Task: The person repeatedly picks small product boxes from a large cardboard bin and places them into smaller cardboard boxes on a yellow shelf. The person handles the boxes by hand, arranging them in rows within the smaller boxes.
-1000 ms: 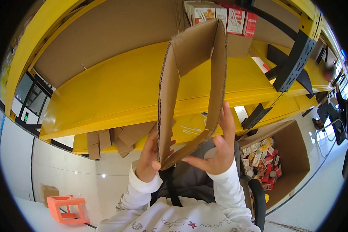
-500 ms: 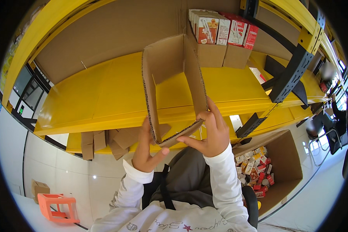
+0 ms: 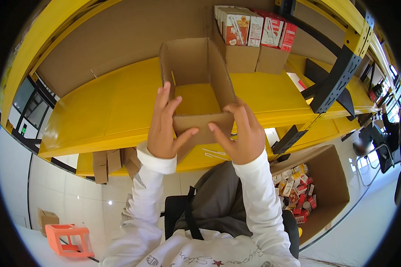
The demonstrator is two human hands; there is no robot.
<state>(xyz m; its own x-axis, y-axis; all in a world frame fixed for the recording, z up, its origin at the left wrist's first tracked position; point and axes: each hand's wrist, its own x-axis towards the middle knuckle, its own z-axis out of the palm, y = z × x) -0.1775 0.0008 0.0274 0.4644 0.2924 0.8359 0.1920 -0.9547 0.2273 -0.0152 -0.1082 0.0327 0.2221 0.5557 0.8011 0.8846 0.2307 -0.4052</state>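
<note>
An open brown cardboard box [image 3: 203, 123], long and narrow, stands at the front edge of the yellow shelf [image 3: 111, 107]. Yellow shows through its inside, so no bottom panel is visible. At its near right corner my right hand [image 3: 245, 133] grips it, with bent fingers at the right wall and the thumb on the front panel. My left hand [image 3: 162, 129] is beside the near left corner, fingers stretched and spread along the left wall, thumb against the front panel. Whether the box's near end rests on the shelf or overhangs it, I cannot tell.
Drink cartons [image 3: 236, 29] with straws, white and red, stand in cardboard boxes [image 3: 242, 59] at the back right. A large carton [image 3: 329, 191] of small packages sits on the floor at right. Folded cardboard [image 3: 100, 167] lies on the lower shelf; an orange stool [image 3: 69, 240] stands at lower left.
The box's near end has tilted so that its front panel now faces me. My left hand has risen along the left wall and its fingers have spread; my right hand stays at the right corner.
</note>
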